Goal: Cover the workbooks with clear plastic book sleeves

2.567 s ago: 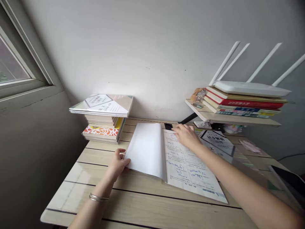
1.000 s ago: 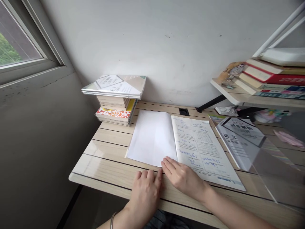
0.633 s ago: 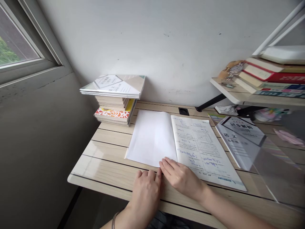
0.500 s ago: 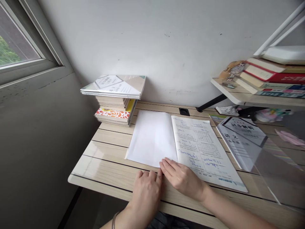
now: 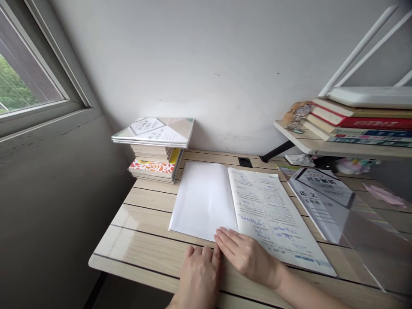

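An open workbook (image 5: 267, 210) lies on the desk, with a blank white left side (image 5: 202, 201) and a right page of print and blue handwriting. My right hand (image 5: 246, 255) rests at the bottom edge near the fold, its fingers stretched out flat over the lower corner of the white side. Just below that edge is my left hand (image 5: 201, 272), fingers curled downward, its index side touching the right fingertips. Whatever the left fingertips hold, if anything, is hidden beneath the hand.
A stack of books (image 5: 152, 167) stands at the back left, with thin workbooks on top. To the right lies another workbook (image 5: 322, 201), partly inside a clear plastic cover (image 5: 376, 253). A raised shelf (image 5: 309, 143) holds several thick books. The wooden desk (image 5: 135, 231) meets the wall.
The view has tilted up, so the desk, books and both hands appear lower. Both hands keep nearly the same place at the workbook's lower edge.
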`<state>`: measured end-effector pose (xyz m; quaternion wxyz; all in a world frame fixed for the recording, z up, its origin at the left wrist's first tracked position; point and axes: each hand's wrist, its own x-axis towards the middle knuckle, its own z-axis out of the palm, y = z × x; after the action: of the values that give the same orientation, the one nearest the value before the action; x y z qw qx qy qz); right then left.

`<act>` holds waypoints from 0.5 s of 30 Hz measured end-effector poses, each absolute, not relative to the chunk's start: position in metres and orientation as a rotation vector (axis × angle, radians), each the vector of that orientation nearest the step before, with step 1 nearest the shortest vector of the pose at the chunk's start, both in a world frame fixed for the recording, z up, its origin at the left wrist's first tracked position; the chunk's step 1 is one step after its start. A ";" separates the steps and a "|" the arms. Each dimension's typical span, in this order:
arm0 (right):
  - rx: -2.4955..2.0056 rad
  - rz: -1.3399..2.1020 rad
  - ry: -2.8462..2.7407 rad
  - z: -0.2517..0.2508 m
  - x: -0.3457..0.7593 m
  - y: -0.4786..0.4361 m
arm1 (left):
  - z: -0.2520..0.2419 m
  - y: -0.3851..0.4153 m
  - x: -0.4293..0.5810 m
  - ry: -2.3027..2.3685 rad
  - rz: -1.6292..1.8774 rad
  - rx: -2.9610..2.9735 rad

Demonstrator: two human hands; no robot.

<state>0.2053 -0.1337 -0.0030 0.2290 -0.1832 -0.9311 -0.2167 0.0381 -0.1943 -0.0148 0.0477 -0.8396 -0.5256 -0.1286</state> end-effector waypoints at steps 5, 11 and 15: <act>-0.650 -0.185 -2.542 0.019 0.206 -0.130 | -0.008 -0.193 0.034 -1.522 -0.487 -2.577; -1.179 0.189 -2.324 0.041 0.228 -0.034 | 0.060 -0.151 0.026 -1.532 -0.500 -2.680; -1.562 0.285 -2.275 0.024 0.227 0.033 | 0.075 -0.089 0.026 -1.531 -0.480 -2.730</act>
<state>0.2272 0.0334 0.0236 0.1825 -0.5536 -0.8063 0.1011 0.0265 -0.0893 0.0751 -0.0123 -0.8620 -0.4834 -0.1517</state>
